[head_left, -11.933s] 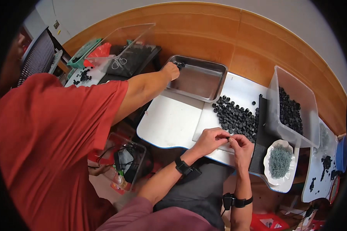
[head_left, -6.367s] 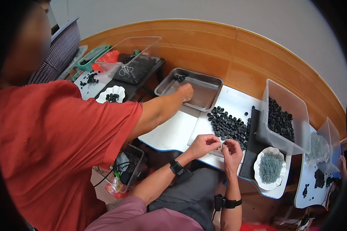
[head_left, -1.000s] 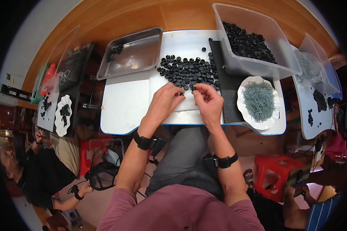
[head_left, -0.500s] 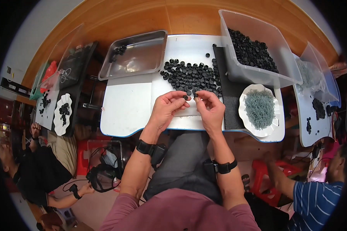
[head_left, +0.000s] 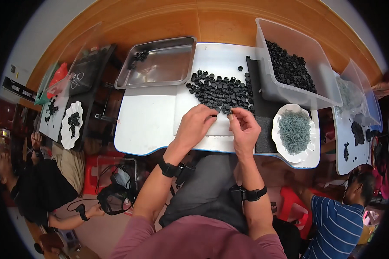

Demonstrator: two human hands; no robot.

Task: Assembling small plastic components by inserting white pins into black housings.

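My left hand (head_left: 197, 126) and my right hand (head_left: 243, 127) meet over the white table (head_left: 147, 125), fingertips almost touching. Each pinches a small black cap at the near edge of a spread of black caps (head_left: 220, 90). The left fingers hold one small black cap (head_left: 213, 115); the right fingertips hold another small black piece (head_left: 230, 115), too small to tell apart. A white scalloped dish (head_left: 309, 149) with grey-green springs (head_left: 293, 131) lies just right of my right hand.
A steel tray (head_left: 160, 64) with a few caps sits far left. A clear bin (head_left: 307, 86) of black caps stands far right on a black mat (head_left: 263, 103). A second table (head_left: 350, 142) lies to the right. Other people sit at lower left and lower right.
The person in the red shirt who reached to the steel tray is gone from view. My hands have stayed together at the near edge of the cap pile, shifting slightly.
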